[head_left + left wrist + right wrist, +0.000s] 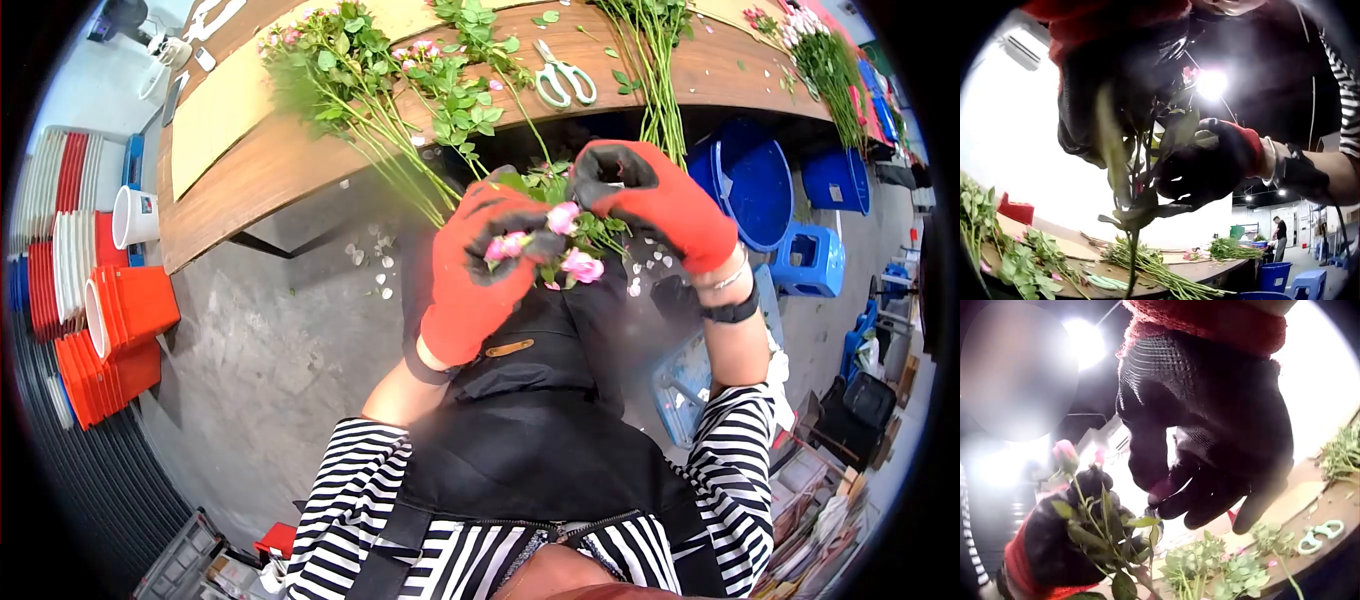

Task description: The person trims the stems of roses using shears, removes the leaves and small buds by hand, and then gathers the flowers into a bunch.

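Note:
Both hands wear red gloves with black palms. The left hand (pixel 478 265) grips a spray of pink roses by its stem, just under the blooms. One pink rose (pixel 582 266) and another rosebud (pixel 1066 455) stick out past its fingers. Leaves (pixel 1124 584) hang from the stem, which runs down below the hand in the left wrist view. Close beside the spray is the right hand (pixel 655 200), its thumb and forefinger tips meeting in a ring. Between these tips the right wrist view shows a small dark pink piece (pixel 1160 490) that looks like a petal.
Ahead is a wooden table (pixel 225 215) bearing cut rose stems (pixel 655 75), leafy sprays and green-handled scissors (pixel 565 82). Blue tubs (pixel 755 185) and a blue stool (pixel 808 258) stand right. Orange bins (pixel 130 310) sit left. Petals litter the floor.

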### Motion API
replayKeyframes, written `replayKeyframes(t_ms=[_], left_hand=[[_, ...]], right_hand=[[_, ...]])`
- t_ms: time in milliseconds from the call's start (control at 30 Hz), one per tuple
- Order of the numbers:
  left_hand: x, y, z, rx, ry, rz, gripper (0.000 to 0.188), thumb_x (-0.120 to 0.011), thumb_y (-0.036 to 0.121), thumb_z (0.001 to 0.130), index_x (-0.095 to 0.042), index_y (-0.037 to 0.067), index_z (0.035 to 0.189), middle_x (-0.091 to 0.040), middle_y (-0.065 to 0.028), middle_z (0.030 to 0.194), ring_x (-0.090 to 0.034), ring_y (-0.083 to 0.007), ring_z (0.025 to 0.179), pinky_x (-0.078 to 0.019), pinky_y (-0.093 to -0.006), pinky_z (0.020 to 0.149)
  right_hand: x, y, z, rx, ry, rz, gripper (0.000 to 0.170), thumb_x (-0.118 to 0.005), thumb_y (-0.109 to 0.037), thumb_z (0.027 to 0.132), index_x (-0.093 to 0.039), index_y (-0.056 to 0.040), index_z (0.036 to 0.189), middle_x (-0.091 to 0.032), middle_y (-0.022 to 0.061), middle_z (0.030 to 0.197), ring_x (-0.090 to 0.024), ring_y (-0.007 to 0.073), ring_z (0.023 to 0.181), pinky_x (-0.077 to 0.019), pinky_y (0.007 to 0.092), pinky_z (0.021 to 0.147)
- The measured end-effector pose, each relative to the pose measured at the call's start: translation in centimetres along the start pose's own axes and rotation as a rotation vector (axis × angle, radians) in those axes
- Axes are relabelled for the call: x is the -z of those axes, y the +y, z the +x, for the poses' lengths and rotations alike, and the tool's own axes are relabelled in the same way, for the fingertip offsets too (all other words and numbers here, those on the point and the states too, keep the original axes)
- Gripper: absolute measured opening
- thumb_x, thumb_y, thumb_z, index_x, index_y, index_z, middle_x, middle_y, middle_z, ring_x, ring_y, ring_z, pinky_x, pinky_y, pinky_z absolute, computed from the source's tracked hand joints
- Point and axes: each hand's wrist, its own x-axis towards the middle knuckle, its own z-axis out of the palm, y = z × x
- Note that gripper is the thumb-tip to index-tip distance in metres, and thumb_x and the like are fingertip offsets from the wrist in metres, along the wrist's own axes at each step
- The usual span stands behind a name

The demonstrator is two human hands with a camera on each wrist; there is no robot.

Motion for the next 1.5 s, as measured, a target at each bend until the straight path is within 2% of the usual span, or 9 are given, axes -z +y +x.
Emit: replayKeyframes(t_ms=[100, 233, 333, 767, 900, 1033, 1133, 1400, 1500], left_hand=[[0.8, -0.7, 0.2, 0.019, 0.04, -0.197, 0.027, -0.061, 0.003, 0.075, -0.069, 0.0, 0.101, -0.065, -0.0096, 0.095, -0.06, -0.0201, 0.089, -0.0459, -0.0317, 0.083], [0.6, -0.6, 0.1, 0.122, 0.109, -0.212, 0.028, -0.063, 0.015, 0.079, -0.066, -0.003, 0.099, -0.064, -0.0081, 0.097, -0.059, -0.0166, 0.089, -0.0459, -0.0302, 0.082], [0.5, -0.9, 0.0, 0.065, 0.075, -0.191, 0.032, -0.066, 0.023, 0.082, -0.065, -0.004, 0.099, -0.064, -0.0091, 0.1, -0.059, -0.0164, 0.091, -0.046, -0.0304, 0.083], [-0.2, -1.9, -0.5, 0.148, 0.098, -0.345, 0.034, -0.068, 0.024, 0.088, -0.062, -0.002, 0.11, -0.065, -0.0052, 0.1, -0.061, -0.0139, 0.09, -0.0479, -0.029, 0.084], [-0.1, -1.7, -0.1, 0.198, 0.166, -0.436, 0.03, -0.065, 0.018, 0.09, -0.061, -0.002, 0.111, -0.066, -0.0065, 0.101, -0.061, -0.0133, 0.09, -0.0484, -0.0286, 0.084], [0.0, -1.8, 0.2, 0.212, 0.22, -0.461, 0.026, -0.062, 0.012, 0.091, -0.06, -0.003, 0.113, -0.066, -0.0085, 0.103, -0.063, -0.0159, 0.092, -0.0494, -0.0299, 0.085], [-0.1, -1.9, 0.0, 0.278, 0.207, -0.51, 0.026, -0.062, 0.007, 0.088, -0.06, -0.002, 0.112, -0.066, -0.0072, 0.103, -0.062, -0.0146, 0.094, -0.049, -0.0292, 0.085], [1.2, -0.1, 1.2, 0.358, -0.074, -0.478, 0.036, -0.066, -0.002, 0.079, -0.062, -0.001, 0.115, -0.065, -0.0039, 0.103, -0.06, -0.0108, 0.091, -0.0488, -0.0267, 0.083], [0.5, -1.0, 1.2, 0.21, 0.007, -0.408, 0.037, -0.066, -0.004, 0.078, -0.062, -0.002, 0.115, -0.066, -0.0045, 0.103, -0.061, -0.0105, 0.092, -0.049, -0.026, 0.084]], right_hand=[[-3.1, -0.9, -0.6, 0.156, 0.23, 0.274, 0.031, -0.066, -0.003, 0.075, -0.064, 0.0017, 0.106, -0.066, 0.008, 0.106, -0.06, 0.0151, 0.1, -0.047, 0.029, 0.089], [-4.9, -0.5, -1.0, 0.427, 0.355, -0.068, 0.04, -0.078, -0.003, 0.065, -0.067, -0.0009, 0.103, -0.066, 0.0087, 0.106, -0.061, 0.022, 0.103, -0.0474, 0.0335, 0.09], [-5.9, 0.0, -0.8, 0.424, 0.446, -0.227, 0.037, -0.08, -0.002, 0.064, -0.068, -0.0005, 0.099, -0.066, 0.0081, 0.104, -0.06, 0.0212, 0.103, -0.0477, 0.0333, 0.088], [-8.3, 1.8, 0.5, 0.241, 0.559, 0.544, 0.021, -0.065, 0.0, 0.079, -0.06, 0.0004, 0.099, -0.063, 0.0039, 0.094, -0.057, 0.0122, 0.091, -0.0453, 0.0271, 0.083], [-6.3, 3.0, 0.1, 0.201, 0.566, 0.396, 0.026, -0.065, -0.004, 0.077, -0.061, -0.0017, 0.103, -0.063, 0.0034, 0.096, -0.056, 0.013, 0.094, -0.0444, 0.0281, 0.086], [-7.5, 0.8, -1.2, 0.551, 0.617, -0.11, 0.047, -0.077, -0.009, 0.065, -0.064, -0.0064, 0.111, -0.06, 0.0082, 0.114, -0.052, 0.0261, 0.113, -0.0401, 0.0364, 0.099], [-7.9, 0.3, -1.4, 0.545, 0.653, -0.69, 0.048, -0.08, -0.011, 0.063, -0.066, -0.0079, 0.108, -0.06, 0.0096, 0.117, -0.052, 0.0292, 0.114, -0.04, 0.0383, 0.1], [-7.9, 2.7, -0.3, 0.431, 0.522, 0.174, 0.047, -0.077, -0.004, 0.066, -0.067, -0.003, 0.112, -0.059, 0.0111, 0.123, -0.049, 0.0299, 0.123, -0.0378, 0.04, 0.103], [-7.8, 2.1, -0.6, 0.465, 0.549, -0.02, 0.045, -0.076, -0.004, 0.068, -0.068, -0.0026, 0.113, -0.059, 0.0109, 0.125, -0.049, 0.0286, 0.124, -0.0381, 0.0393, 0.104]])
